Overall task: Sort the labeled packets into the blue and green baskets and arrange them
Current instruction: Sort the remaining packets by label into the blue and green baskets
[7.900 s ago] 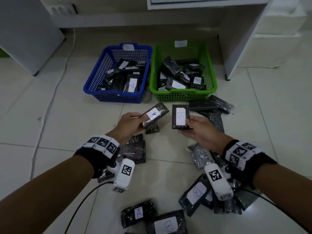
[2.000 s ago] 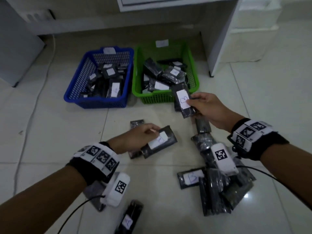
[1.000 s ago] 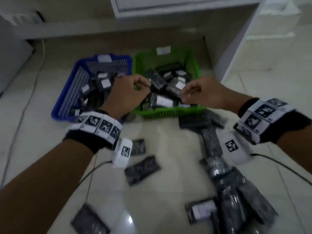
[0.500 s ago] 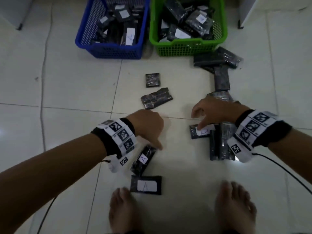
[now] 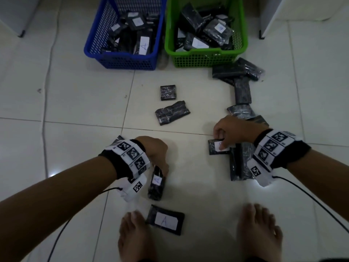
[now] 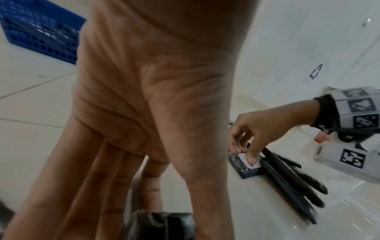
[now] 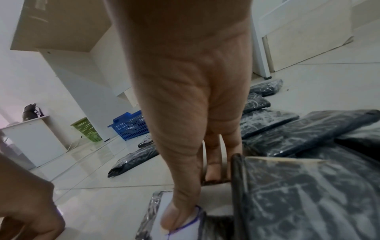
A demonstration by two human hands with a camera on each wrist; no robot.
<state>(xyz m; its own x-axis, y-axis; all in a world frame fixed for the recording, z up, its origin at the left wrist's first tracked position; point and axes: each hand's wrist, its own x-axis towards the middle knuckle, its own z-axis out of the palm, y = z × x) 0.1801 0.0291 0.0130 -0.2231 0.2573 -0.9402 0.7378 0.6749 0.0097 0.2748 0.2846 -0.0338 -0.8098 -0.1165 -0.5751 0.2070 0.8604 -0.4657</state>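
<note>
The blue basket (image 5: 120, 59) and the green basket (image 5: 205, 57) stand side by side at the far end of the floor, both holding several black packets. My left hand (image 5: 163, 173) reaches down and grips the upper end of a black packet labelled A (image 5: 156, 183), which shows between thumb and fingers in the left wrist view (image 6: 160, 225). My right hand (image 5: 221, 143) pinches a white-labelled packet (image 5: 217, 148). My thumb (image 7: 179, 216) covers most of its letter, with the fingers on its far edge. A second A packet (image 5: 166, 220) lies between my bare feet.
Two unlabelled-side-up packets (image 5: 168, 92) (image 5: 171, 112) lie mid-floor. A trail of several black packets (image 5: 242, 89) runs from the green basket down to a pile (image 5: 239, 165) under my right wrist. White furniture legs stand at both far corners. A cable (image 5: 47, 72) runs along the left.
Both hands came back from the baskets and dropped to the floor. In the last half second the left closed on the A packet and the right pinched the labelled packet.
</note>
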